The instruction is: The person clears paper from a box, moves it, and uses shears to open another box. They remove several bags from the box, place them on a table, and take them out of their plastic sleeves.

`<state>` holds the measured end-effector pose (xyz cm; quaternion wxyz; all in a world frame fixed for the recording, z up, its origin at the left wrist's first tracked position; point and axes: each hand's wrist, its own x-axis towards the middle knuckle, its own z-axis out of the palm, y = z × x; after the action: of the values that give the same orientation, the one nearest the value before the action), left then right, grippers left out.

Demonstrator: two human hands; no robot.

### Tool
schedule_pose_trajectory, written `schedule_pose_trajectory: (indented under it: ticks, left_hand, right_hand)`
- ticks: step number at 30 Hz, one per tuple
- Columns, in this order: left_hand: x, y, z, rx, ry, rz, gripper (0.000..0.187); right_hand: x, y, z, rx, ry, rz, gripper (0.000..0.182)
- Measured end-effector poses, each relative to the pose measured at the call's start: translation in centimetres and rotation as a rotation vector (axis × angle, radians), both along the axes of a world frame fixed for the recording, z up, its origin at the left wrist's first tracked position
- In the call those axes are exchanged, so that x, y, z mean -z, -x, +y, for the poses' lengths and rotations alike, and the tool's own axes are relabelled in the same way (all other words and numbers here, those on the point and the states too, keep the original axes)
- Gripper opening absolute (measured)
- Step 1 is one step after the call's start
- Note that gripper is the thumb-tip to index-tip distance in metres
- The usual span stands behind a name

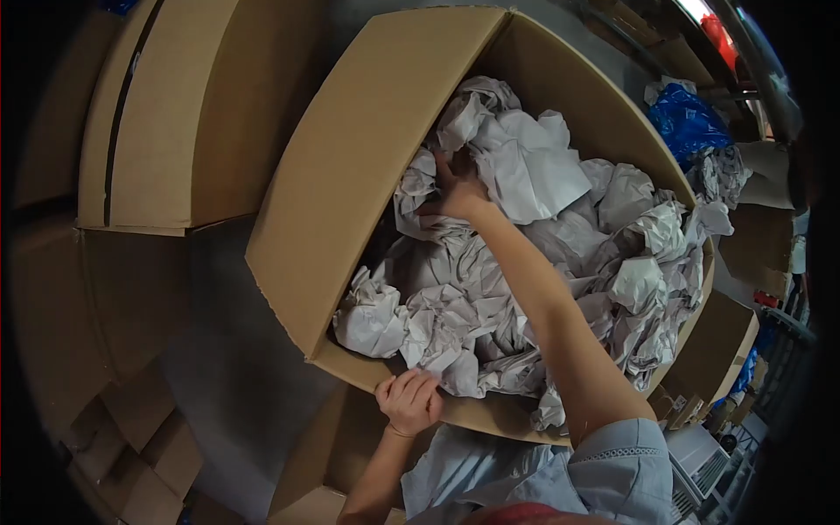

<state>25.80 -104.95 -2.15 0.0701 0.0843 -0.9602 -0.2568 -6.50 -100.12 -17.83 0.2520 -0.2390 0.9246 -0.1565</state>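
A large cardboard box [376, 157] stands open in front of me, filled with crumpled white packing paper [534, 166]. My right hand [459, 188] reaches deep into it, near the far left inner wall. Its thumb and fingers are apart among the paper wads, with some fingertips in shadow or hidden. My left hand [409, 401] is closed over the box's near rim, fingers curled on the edge. Close to that hand, a rounded wad of paper [372, 319] lies in the near left corner.
A tall carton [149, 114] with a black strap stands to the left, above other cartons [140, 420]. On the right are a blue plastic bag [687, 118], a smaller open carton [713, 346] and cluttered shelving. Grey floor [245, 350] shows between the boxes.
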Motion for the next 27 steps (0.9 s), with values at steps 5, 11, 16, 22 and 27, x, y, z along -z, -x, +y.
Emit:
schedule_pose_trajectory:
  ticks: [5, 11, 16, 22, 27]
  left_hand:
    - [0.6, 0.1, 0.1, 0.007, -0.010, 0.016, 0.018]
    - [1.1, -0.2, -0.1, -0.028, -0.057, 0.120, 0.019]
    - [0.9, -0.6, -0.2, -0.020, -0.022, 0.112, 0.016]
    - [-1.7, -1.6, -3.7, -0.378, -0.136, 0.232, 0.041]
    - [1.6, 0.7, -6.0, -0.756, -0.007, -0.108, 0.089]
  right_hand:
    - [5.5, 2.1, -2.6, -0.008, -0.017, 0.179, 0.116]
    - [3.8, 1.9, -1.7, -0.116, 0.210, 0.371, 0.091]
    - [-8.7, -7.8, 6.3, -0.232, 0.405, 0.107, 0.039]
    - [-22.1, -21.4, 31.2, 0.653, -0.145, 0.594, 0.071]
    - [-19.5, -35.2, 44.3, 1.588, -0.193, -0.143, 0.108]
